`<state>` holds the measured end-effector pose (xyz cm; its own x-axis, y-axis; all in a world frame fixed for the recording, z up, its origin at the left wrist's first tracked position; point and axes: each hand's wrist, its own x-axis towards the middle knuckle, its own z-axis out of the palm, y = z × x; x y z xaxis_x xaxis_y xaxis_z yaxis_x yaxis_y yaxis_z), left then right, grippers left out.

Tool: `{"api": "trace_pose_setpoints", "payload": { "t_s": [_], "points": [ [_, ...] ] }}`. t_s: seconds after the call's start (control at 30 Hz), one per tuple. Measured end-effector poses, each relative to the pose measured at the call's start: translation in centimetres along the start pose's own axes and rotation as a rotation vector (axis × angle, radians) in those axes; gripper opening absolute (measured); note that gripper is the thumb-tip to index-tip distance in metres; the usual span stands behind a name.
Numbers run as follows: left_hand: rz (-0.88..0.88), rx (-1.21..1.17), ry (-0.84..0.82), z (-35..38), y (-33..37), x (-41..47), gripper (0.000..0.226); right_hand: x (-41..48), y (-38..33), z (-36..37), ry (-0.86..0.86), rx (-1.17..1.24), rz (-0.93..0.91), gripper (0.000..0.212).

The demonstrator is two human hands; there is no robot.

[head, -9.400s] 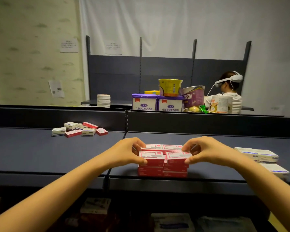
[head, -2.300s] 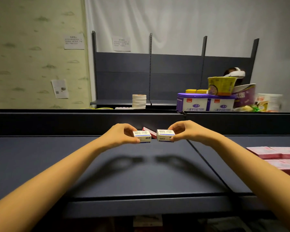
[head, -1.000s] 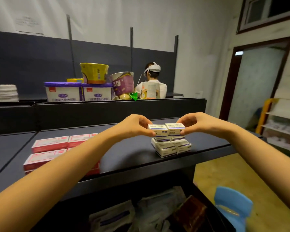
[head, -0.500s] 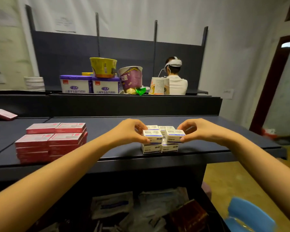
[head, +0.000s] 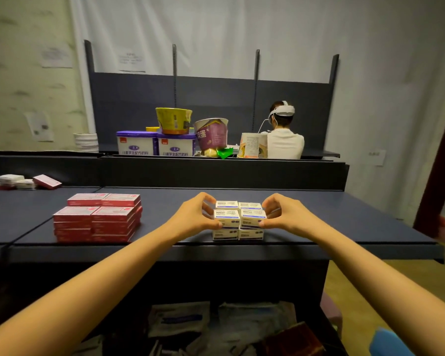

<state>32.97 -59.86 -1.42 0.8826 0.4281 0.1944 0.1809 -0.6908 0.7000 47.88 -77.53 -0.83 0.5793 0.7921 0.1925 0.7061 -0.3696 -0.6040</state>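
Note:
A stack of small white boxes with blue print [head: 238,233] stands near the front edge of the dark blue shelf [head: 344,222]. My left hand [head: 194,217] pinches the top front left white box [head: 226,217]. My right hand [head: 284,214] pinches the top front right white box [head: 252,218]. Both boxes sit side by side on the stack, and two more white boxes lie level behind them. My fingers hide the outer ends of the held boxes.
A block of stacked red boxes [head: 98,218] stands to the left on the same shelf. Loose red and white boxes [head: 23,181] lie at the far left. Behind the divider are tubs and cups [head: 175,136] and a person in a headset [head: 284,137]. A blue stool [head: 393,343] is at bottom right.
Over the last second I turned from the shelf's right end to face the stack. The two held boxes came down onto the top of the white stack.

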Motion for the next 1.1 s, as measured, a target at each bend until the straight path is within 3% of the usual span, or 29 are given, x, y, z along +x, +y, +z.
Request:
{"api": "trace_pose_setpoints", "payload": {
  "t_s": [0.37, 0.73, 1.1],
  "points": [
    [0.042, 0.034, 0.096, -3.8, -0.2, -1.5, 0.07, 1.3, -4.2, 0.4, -0.033, -0.06, -0.123, 0.079],
    [-0.059, 0.091, 0.229, -13.3, -6.3, -6.4, 0.069, 5.7, -12.7, 6.6, -0.116, 0.014, -0.246, 0.08],
    [-0.131, 0.11, 0.267, -25.1, -16.4, -12.4, 0.074, 9.9, -25.5, 17.6, -0.183, 0.019, -0.288, 0.075]
  ]
}}
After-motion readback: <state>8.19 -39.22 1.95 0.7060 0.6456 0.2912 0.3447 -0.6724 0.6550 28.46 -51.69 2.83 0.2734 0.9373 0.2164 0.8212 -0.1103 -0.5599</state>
